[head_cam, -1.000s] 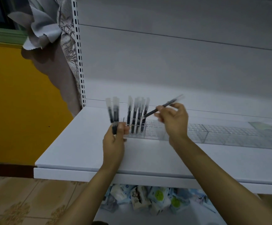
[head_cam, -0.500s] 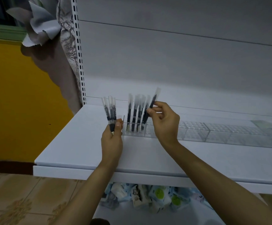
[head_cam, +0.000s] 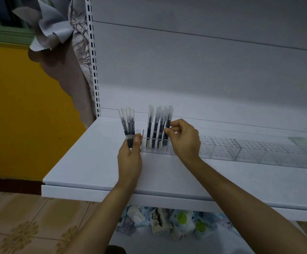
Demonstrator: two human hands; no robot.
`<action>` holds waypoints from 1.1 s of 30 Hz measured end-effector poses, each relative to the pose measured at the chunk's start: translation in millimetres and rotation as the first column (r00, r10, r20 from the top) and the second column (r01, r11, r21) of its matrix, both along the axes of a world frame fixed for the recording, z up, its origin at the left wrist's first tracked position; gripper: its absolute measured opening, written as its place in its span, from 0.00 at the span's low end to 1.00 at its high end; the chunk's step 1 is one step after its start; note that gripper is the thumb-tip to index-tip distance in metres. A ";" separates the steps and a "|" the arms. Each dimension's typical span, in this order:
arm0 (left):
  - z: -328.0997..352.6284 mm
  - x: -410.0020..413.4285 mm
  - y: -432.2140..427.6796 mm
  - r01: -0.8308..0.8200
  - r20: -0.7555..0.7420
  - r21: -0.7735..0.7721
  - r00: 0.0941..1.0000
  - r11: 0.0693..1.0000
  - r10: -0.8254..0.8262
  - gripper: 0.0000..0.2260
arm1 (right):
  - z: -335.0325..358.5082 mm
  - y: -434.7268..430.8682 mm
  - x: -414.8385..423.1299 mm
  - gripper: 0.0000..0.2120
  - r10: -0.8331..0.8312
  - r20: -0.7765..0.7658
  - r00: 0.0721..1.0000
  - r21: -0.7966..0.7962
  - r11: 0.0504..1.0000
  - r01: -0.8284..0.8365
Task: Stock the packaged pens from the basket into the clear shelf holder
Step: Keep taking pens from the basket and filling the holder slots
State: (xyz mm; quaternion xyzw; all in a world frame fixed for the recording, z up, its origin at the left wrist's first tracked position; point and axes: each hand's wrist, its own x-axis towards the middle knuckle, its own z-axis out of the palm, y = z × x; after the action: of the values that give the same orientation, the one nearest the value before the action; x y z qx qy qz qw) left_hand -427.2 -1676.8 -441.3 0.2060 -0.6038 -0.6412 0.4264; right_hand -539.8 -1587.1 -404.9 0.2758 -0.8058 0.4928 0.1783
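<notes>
Swung upright from its slant of a second ago, the black pen in a clear sleeve [head_cam: 168, 123] is now being set into the row, and the right hand [head_cam: 183, 140] is being brought in close to the holder with it.

The wide white metal shelf [head_cam: 94, 167] is being used as the work surface. It is being flanked on the left by a slotted white upright [head_cam: 94, 61], a patterned grey curtain [head_cam: 79, 52] and a yellow wall [head_cam: 21, 107]. Along the shelf's back a long clear plastic holder with grid compartments [head_cam: 240, 151] is being stocked at its left end. On the lower level, a heap of small printed packets [head_cam: 167, 220] is being glimpsed under the shelf edge.

That pen is being pinched at mid-barrel between the right thumb and forefinger, the other fingers being kept curled. It is being held upright at the right end of the row of standing pens [head_cam: 156, 125], touching them.

Just left of the holder, the left hand [head_cam: 130, 158] is being kept raised, and a fanned bundle of packaged pens [head_cam: 128, 125] is being gripped by its lower ends, fingers and thumb being wrapped round it.
</notes>
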 end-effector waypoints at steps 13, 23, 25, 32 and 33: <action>-0.2 0.8 -0.6 -0.006 0.026 -0.024 1.000 1.000 0.006 0.09 | -15.5 -0.5 -1.5 0.08 0.033 0.012 0.999 -0.018 0.999 -0.033; 11.3 17.1 17.4 0.089 0.061 -0.360 0.996 0.929 -0.072 0.09 | -4.2 40.3 46.1 0.14 0.316 0.094 0.944 -0.191 0.936 -0.295; 24.5 19.0 28.6 0.358 0.194 -0.373 0.932 0.856 -0.306 0.09 | 2.5 53.8 60.1 0.18 0.470 0.239 0.850 -0.145 0.883 -0.447; 53.8 16.8 74.8 0.819 0.321 0.058 0.526 0.570 -0.788 0.11 | 26.5 95.4 60.4 0.10 0.574 0.452 0.683 -0.413 0.813 -0.411; 55.2 15.7 77.8 0.824 0.307 0.073 0.518 0.562 -0.799 0.10 | 29.1 98.9 58.5 0.10 0.561 0.461 0.687 -0.407 0.822 -0.398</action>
State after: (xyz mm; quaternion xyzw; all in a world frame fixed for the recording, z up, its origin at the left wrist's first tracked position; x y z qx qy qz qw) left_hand -411.5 -1599.0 -386.1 -0.0204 -0.7134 -0.7003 -0.0129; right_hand -481.3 -1488.2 -375.8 0.2935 -0.6431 0.6873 -0.1672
